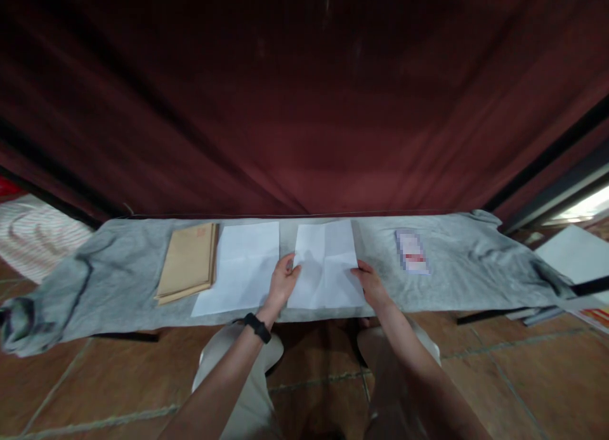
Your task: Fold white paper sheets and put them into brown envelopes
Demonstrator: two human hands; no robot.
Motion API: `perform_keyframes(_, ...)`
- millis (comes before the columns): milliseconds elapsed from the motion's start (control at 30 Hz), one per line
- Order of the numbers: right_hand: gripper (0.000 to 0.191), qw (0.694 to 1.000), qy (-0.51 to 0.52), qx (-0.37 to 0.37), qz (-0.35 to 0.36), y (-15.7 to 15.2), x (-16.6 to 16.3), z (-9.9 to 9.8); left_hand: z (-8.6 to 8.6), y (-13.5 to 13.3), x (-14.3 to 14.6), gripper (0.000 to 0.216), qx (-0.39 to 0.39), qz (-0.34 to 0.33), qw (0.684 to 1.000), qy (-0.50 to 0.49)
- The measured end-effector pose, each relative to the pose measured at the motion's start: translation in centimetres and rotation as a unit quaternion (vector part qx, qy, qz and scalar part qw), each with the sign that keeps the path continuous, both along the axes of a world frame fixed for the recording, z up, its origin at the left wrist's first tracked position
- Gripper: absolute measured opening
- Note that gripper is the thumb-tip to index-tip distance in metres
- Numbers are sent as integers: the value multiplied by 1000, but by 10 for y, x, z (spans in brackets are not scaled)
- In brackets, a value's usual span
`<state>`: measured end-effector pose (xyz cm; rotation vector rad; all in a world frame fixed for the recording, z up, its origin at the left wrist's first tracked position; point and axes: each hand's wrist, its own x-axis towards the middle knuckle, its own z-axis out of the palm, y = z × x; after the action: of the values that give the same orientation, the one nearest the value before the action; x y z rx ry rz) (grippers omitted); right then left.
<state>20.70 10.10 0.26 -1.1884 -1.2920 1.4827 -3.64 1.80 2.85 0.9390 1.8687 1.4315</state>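
Observation:
A white sheet of paper (325, 265) with crossing fold creases lies over the grey cloth in front of me. My left hand (284, 278) grips its left edge between thumb and fingers, and a black watch sits on that wrist. On the opposite edge, my right hand (371, 283) pinches the paper, thumb on top and fingers partly hidden. Just left of my left hand lies a second creased white sheet (245, 265), flat on the cloth. A stack of brown envelopes (188, 259) rests beside it, against that sheet's left edge.
A grey cloth (457, 269) covers the narrow table. To the right lies a small blurred-out item (412, 252) with a red band. Behind the table hangs a dark red curtain (304, 123). White papers (578, 256) are at far right, and a striped cloth (40, 237) at far left.

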Motion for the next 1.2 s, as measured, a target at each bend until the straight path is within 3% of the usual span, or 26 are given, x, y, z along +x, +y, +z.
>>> perform_keyframes(167,25,998,47,-43,2,-2,6,14,5,15,-15,43,-26,27,986,-165)
perform_keyframes(333,27,993,87,-71,21,-6,10,35,26,30,-22,39,-112,-95,934,-325)
perform_keyframes(433,26,992,93,-63,52,-7,12,51,41,37,-22,33,-84,-106,924,-358)
perform_keyframes(533,27,990,101,-48,82,-1,13,72,68,42,-23,33,-13,-90,937,-338)
perform_keyframes(667,33,987,144,-25,63,22,12,114,129,47,-23,35,125,-160,952,-227)
perform_keyframes(767,31,986,154,59,14,40,12,143,170,48,-23,36,207,-196,945,-158)
perform_keyframes(833,28,981,149,118,27,47,15,150,179,47,-24,36,213,-212,948,-108)
perform_keyframes(933,32,980,111,159,41,49,23,134,156,41,-28,30,191,-202,960,3)
perform_keyframes(1000,38,983,67,165,47,49,31,108,124,34,-30,20,161,-180,965,99)
perform_keyframes(1067,37,981,5,185,54,46,40,79,88,26,-31,7,108,-207,957,172)
perform_keyframes(1200,29,956,-130,244,99,38,58,35,30,10,-31,30,46,-252,933,251)
